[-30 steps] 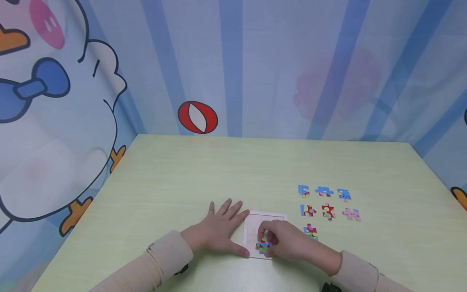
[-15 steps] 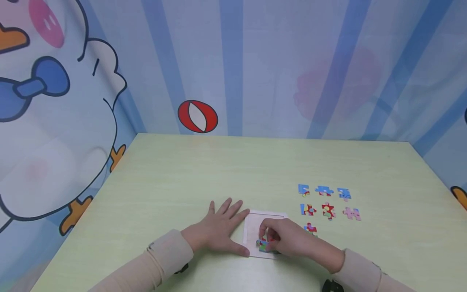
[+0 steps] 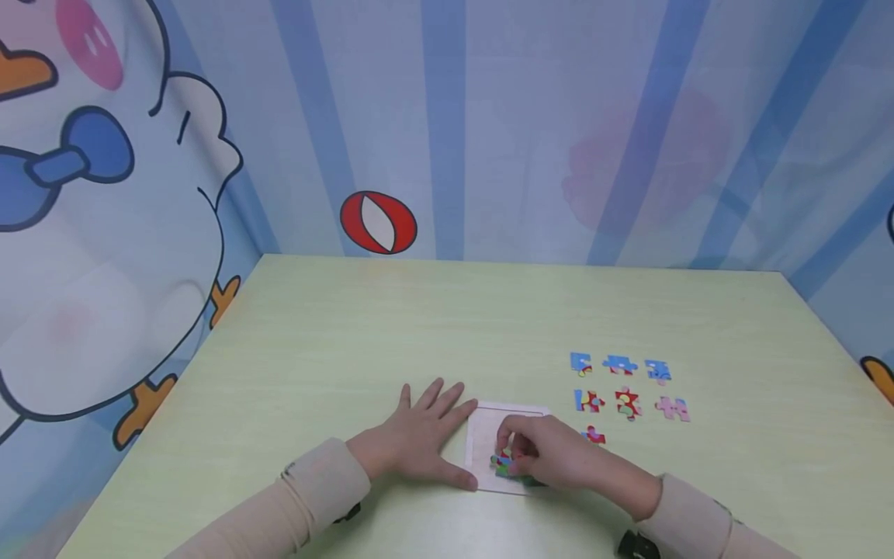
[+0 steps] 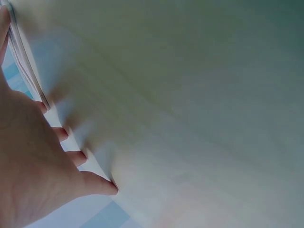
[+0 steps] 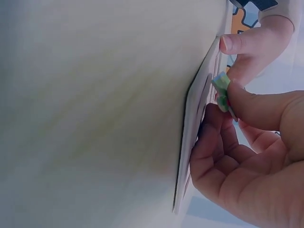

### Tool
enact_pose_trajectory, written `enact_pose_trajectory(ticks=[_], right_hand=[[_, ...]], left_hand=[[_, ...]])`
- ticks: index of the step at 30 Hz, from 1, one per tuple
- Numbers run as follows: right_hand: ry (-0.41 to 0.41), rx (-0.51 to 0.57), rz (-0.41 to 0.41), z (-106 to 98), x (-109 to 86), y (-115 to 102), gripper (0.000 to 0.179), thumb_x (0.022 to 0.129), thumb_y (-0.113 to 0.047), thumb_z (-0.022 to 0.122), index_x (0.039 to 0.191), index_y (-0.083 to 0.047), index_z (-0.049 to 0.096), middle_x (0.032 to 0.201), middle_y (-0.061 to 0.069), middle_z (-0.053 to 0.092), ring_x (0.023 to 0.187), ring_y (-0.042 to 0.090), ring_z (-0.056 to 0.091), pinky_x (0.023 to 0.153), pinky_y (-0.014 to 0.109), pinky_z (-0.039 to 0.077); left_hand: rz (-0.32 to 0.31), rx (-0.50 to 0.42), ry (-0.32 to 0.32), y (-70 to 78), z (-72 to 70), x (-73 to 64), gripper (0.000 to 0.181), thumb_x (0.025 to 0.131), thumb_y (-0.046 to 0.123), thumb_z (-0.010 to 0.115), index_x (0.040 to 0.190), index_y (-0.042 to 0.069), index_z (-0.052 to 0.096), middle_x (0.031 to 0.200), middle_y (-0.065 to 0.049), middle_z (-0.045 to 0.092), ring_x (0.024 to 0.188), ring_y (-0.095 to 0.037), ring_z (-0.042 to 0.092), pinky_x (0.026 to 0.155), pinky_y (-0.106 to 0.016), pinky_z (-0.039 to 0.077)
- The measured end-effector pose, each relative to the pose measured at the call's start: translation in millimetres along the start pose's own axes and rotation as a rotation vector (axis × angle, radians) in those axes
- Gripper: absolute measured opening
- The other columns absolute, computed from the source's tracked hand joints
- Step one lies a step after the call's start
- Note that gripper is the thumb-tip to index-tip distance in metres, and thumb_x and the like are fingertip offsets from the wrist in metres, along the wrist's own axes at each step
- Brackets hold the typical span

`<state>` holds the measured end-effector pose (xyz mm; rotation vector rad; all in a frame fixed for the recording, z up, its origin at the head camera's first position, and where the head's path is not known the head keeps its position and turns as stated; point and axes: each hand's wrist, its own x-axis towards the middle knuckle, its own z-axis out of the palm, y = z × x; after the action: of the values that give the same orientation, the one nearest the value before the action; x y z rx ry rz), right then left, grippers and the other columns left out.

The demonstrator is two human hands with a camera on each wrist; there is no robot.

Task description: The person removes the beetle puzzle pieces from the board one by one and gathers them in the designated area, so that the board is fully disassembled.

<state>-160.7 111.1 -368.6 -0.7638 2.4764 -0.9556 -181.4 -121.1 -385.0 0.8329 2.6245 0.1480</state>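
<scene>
In the head view, a pale square puzzle frame (image 3: 507, 406) lies on the table near the person. The left hand (image 3: 419, 446) is spread beside it, thumb and index fingertip at its left edge. Over the frame's lower part, the right hand (image 3: 548, 454) pinches a green, blue and red jigsaw piece (image 3: 500, 463) between thumb and fingers. In the right wrist view this jigsaw piece (image 5: 221, 86) is tilted up off the frame (image 5: 192, 118), and the curled fingers are close to the frame's surface. The left wrist view shows the left hand (image 4: 38, 156) with fingertips on the tabletop.
Several loose jigsaw pieces (image 3: 628, 404) lie in rows to the right of the frame on the pale green table (image 3: 391, 326). One red piece (image 3: 594, 435) is partly hidden behind the right hand. A striped cartoon curtain (image 3: 503, 140) hangs behind the table.
The right hand has shifted slightly up and right in the head view, and the pinched jigsaw piece has turned and tilted a little. The left hand stays in place.
</scene>
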Motion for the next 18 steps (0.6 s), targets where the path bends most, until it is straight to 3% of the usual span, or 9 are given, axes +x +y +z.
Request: enact_pose_trajectory(ticks=[7, 18], right_hand=[[0.009, 0.087, -0.012, -10.8, -3.5, 3.8, 0.015, 0.088, -0.008, 0.069, 0.094, -0.017, 0.06, 0.074, -0.006, 0.056, 0.066, 0.008, 0.05, 0.06, 0.023, 0.043], [0.102, 0.084, -0.014, -43.7, -29.5, 19.5, 0.012, 0.088, -0.011, 0.069, 0.096, -0.013, 0.061, 0.076, -0.004, 0.054, 0.066, 0.006, 0.049, 0.058, 0.022, 0.043]], left_hand=[[0.004, 0.003, 0.003, 0.1, -0.2, 0.1, 0.105, 0.075, 0.081, 0.051, 0.156, 0.024, 0.016, 0.163, -0.004, 0.003, 0.148, -0.033, -0.003, 0.109, -0.07, 0.003], [0.009, 0.003, 0.001, 0.1, -0.3, -0.8, 0.105, 0.076, 0.08, 0.051, 0.156, 0.023, 0.015, 0.163, -0.005, 0.002, 0.148, -0.033, -0.004, 0.109, -0.07, 0.001]])
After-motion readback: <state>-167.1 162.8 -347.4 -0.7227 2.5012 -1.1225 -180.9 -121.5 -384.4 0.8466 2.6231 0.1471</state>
